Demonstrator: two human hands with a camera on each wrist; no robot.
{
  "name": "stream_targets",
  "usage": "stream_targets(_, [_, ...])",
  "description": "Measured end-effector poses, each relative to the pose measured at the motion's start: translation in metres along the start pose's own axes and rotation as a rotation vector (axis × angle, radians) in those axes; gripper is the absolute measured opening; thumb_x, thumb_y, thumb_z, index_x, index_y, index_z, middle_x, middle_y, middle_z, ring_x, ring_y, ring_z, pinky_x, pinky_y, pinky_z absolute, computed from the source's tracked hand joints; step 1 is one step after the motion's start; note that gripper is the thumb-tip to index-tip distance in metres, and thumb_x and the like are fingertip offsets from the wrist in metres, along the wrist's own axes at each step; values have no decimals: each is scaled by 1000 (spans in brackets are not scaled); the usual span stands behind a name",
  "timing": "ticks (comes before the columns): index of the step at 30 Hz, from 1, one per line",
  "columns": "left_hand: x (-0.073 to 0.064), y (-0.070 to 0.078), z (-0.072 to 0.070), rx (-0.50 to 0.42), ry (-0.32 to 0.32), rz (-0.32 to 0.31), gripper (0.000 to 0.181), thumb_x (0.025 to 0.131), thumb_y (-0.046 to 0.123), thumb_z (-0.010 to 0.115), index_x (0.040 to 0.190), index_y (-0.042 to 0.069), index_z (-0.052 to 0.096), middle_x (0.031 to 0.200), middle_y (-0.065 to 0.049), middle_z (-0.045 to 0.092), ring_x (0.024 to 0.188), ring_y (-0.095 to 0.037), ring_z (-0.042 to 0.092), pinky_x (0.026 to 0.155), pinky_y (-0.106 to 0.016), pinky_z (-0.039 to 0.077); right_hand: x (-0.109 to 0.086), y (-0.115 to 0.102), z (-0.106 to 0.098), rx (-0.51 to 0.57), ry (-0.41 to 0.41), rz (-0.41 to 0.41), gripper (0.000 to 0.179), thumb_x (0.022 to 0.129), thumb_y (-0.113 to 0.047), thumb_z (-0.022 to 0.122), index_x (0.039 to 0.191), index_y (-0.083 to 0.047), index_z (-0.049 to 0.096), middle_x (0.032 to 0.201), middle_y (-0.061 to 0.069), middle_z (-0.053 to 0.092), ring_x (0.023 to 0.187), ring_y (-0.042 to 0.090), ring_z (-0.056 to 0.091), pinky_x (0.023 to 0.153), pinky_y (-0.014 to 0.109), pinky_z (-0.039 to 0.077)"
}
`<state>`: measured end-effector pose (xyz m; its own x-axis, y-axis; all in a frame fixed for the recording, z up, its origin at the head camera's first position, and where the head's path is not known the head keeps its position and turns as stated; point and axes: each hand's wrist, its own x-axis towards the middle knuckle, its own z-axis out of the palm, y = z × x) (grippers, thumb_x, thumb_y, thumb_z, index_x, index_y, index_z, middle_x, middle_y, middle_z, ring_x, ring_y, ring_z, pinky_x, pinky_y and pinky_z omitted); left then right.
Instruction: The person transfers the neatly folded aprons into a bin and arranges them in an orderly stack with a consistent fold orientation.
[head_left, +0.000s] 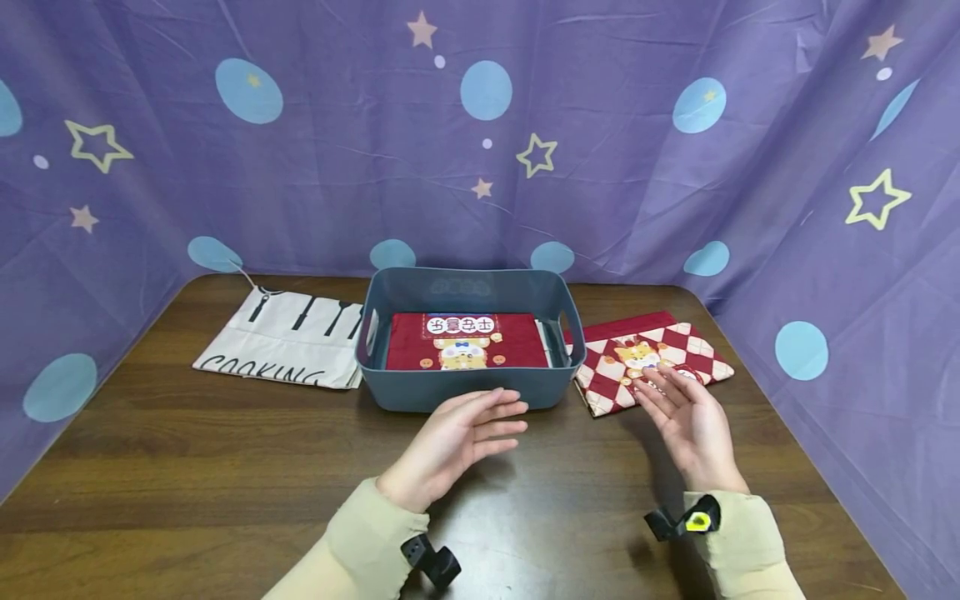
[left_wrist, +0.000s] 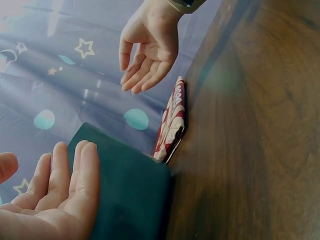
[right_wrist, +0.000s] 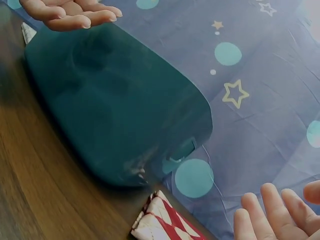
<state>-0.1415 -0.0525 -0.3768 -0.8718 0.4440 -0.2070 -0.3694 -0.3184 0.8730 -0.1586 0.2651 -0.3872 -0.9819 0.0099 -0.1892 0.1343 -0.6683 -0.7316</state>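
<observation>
Hands first: both of ours are spread and hold nothing. Our left hand (head_left: pixel 459 442) hovers just before the near wall of the bin (head_left: pixel 465 390), fingers stretched out; our right hand (head_left: pixel 693 429) hangs, palm turned up and inward, near the checked cloth (head_left: pixel 611 367) and apart from it, as the left wrist view shows.

Fabric this soft should sag, we judge, so any lift would go best with fingers slid under the folded edge and both hands sharing the weight, rather than a pinch at one corner. The red cloth (head_left: pixel 467 342) lies flat in the bin, its print upside down to us; a white strip shows at its right edge, too little to identify. Reaching in, we would do well to clear the rim without dragging the folds loose.

Farther out, the checked cloth lies just right of the bin and the white cloth (head_left: pixel 292 337) just left, all on the worktop (head_left: pixel 225 467), with the curtain (head_left: pixel 480 225) behind.
</observation>
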Motion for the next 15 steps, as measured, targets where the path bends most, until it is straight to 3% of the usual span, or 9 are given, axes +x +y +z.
stream_targets(9, [5, -7, 7, 44, 1, 2, 48, 104, 25, 48, 143, -4, 46, 142, -21, 55, 115, -23, 65, 100, -38, 52, 3, -7, -10, -6, -8, -27, 31, 106, -19, 44, 101, -9, 73, 103, 3, 76, 99, 18, 72, 89, 28, 57])
stream_targets(15, [7, -9, 12, 48, 0, -13, 49, 105, 25, 47, 146, -1, 43, 148, -21, 49, 133, -36, 52, 110, -45, 45, 6, -13, -16, 0, 13, -6, 31, 106, -20, 44, 103, -10, 73, 104, 1, 76, 100, 16, 71, 89, 27, 56])
